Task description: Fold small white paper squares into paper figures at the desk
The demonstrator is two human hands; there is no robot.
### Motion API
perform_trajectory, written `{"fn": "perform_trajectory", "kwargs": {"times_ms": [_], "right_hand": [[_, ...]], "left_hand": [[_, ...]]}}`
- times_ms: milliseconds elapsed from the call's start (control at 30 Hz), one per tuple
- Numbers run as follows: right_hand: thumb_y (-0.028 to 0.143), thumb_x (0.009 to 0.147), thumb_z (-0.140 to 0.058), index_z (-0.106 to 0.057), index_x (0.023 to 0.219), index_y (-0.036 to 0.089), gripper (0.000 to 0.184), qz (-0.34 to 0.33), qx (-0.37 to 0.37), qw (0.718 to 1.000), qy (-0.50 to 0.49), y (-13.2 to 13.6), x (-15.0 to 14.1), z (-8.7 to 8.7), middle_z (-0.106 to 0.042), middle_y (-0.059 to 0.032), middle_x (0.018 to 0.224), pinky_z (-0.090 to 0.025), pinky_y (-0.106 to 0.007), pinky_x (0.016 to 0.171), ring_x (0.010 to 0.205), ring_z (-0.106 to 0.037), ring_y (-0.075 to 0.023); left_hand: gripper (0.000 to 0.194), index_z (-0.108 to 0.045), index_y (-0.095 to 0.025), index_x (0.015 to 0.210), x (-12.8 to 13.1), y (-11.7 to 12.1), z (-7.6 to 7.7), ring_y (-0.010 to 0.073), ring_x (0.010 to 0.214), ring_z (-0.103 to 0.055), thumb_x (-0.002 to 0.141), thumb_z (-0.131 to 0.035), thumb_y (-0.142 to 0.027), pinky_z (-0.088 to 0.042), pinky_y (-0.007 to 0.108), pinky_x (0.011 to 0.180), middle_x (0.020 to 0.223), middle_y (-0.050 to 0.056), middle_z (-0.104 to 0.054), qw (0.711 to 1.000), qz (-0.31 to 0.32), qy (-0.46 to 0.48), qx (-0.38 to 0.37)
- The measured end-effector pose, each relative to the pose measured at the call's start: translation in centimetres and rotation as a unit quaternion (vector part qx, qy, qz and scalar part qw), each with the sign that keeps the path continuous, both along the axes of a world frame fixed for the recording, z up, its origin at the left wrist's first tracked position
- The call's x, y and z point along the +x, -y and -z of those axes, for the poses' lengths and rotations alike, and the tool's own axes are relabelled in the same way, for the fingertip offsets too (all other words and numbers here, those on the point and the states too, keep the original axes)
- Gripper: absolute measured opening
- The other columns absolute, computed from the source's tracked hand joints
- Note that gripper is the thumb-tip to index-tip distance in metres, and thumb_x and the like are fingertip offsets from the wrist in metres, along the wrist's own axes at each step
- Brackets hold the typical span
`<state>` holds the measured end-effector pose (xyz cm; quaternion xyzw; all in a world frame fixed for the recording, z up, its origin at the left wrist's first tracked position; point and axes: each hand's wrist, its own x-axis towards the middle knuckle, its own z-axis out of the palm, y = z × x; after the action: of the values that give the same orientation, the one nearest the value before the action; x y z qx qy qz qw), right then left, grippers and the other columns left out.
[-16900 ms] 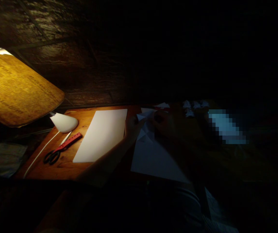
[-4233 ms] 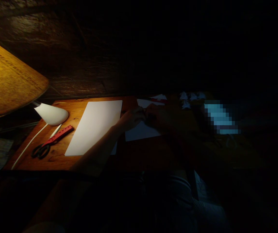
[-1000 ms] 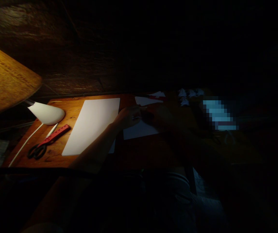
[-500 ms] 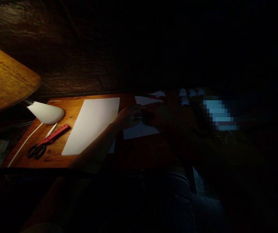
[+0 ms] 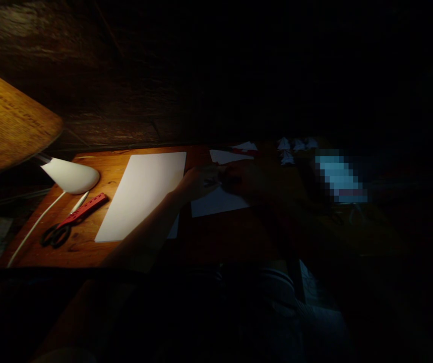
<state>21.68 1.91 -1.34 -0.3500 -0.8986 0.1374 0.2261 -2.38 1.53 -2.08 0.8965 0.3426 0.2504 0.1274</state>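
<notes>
My left hand [image 5: 201, 181] and my right hand [image 5: 241, 177] meet above the middle of the wooden table. Their fingers are closed and pressed close together on a small folded paper, mostly hidden by the fingers and the dark. Beneath them lies a white sheet of paper [image 5: 216, 204], its far part covered by my hands. Just beyond, pale paper pieces [image 5: 229, 156] lie with a red object [image 5: 246, 152] across them. To the left a larger white paper stack [image 5: 144, 196] sits in the lamp light, with my left forearm over its near right corner.
Red-bladed scissors with black handles [image 5: 74, 219] and a white pen-like stick [image 5: 79, 201] lie left, near the white lamp base [image 5: 72, 175] and its cord. Several folded white paper shapes [image 5: 286, 151] stand at the back right. A blurred-out bright screen [image 5: 339, 176] is farther right.
Much earlier a pointed folded paper showed between my hands and the sheet beneath reached farther toward me. Over the last second my fingers shift only slightly, staying in the same place.
</notes>
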Motion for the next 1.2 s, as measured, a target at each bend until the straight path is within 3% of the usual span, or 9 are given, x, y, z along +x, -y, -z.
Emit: {"fn": "perform_trajectory", "kwargs": {"times_ms": [100,333,567,800,967,1200], "right_hand": [[0.028,0.086,-0.073,-0.082,0.096,0.022,0.015,-0.005,0.005,1.000,-0.008,-0.1,0.1,0.0,-0.078,-0.0077,0.114,-0.049,-0.032,0.083,0.096,-0.069,-0.0220],[0.024,0.082,-0.074,-0.083,0.093,0.025,0.014,-0.015,-0.010,0.999,-0.036,-0.4,0.2,0.2,-0.081,-0.0047,0.109,-0.052,-0.032,0.083,0.095,-0.072,-0.0221],[0.023,0.082,-0.075,-0.085,0.097,0.025,0.018,-0.034,0.002,0.999,-0.030,-0.6,0.5,0.4,-0.080,-0.0046,0.119,-0.053,-0.035,0.089,0.102,-0.074,-0.0236],[0.020,0.084,-0.074,-0.086,0.098,0.025,0.019,-0.055,-0.005,0.998,-0.016,-0.8,0.6,0.2,-0.080,-0.0053,0.123,-0.054,-0.036,0.088,0.102,-0.074,-0.0235],[0.017,0.084,-0.073,-0.086,0.100,0.025,0.022,-0.047,-0.009,0.999,-0.009,-0.8,0.6,0.1,-0.080,-0.0048,0.124,-0.054,-0.035,0.088,0.101,-0.074,-0.0237],[0.013,0.084,-0.069,-0.085,0.103,0.022,0.027,-0.059,-0.012,0.998,-0.005,-0.8,0.7,0.0,-0.079,-0.0065,0.128,-0.054,-0.037,0.094,0.107,-0.074,-0.0245]], "left_hand": [[0.010,-0.076,-0.022,0.098,-0.1,0.0,-0.1,0.0210,0.110,-0.075,0.094,-0.067,-0.024,-0.061,0.036,0.097,0.110,0.006,-0.080,1.000,0.006,0.003,0.008],[0.013,-0.080,-0.021,0.093,-0.3,0.1,-0.2,0.0219,0.108,-0.077,0.095,-0.068,-0.025,-0.063,0.035,0.094,0.113,0.008,-0.081,1.000,0.023,0.016,0.009],[0.017,-0.080,-0.022,0.096,-0.5,-0.1,-0.1,0.0204,0.118,-0.075,0.097,-0.063,-0.020,-0.062,0.036,0.099,0.121,0.007,-0.080,0.999,0.036,-0.003,0.009],[0.019,-0.080,-0.021,0.101,-0.4,0.2,-0.7,0.0199,0.113,-0.076,0.098,-0.061,-0.022,-0.061,0.034,0.097,0.119,0.006,-0.081,0.999,0.022,-0.028,0.005],[0.022,-0.081,-0.022,0.102,-0.2,0.4,-1.4,0.0221,0.113,-0.076,0.097,-0.059,-0.020,-0.061,0.038,0.098,0.117,0.007,-0.082,0.998,0.001,-0.070,0.001],[0.028,-0.080,-0.024,0.109,-0.1,0.5,-1.9,0.0224,0.125,-0.071,0.096,-0.057,-0.014,-0.056,0.044,0.111,0.132,0.005,-0.078,0.997,0.023,-0.067,0.002]]}}
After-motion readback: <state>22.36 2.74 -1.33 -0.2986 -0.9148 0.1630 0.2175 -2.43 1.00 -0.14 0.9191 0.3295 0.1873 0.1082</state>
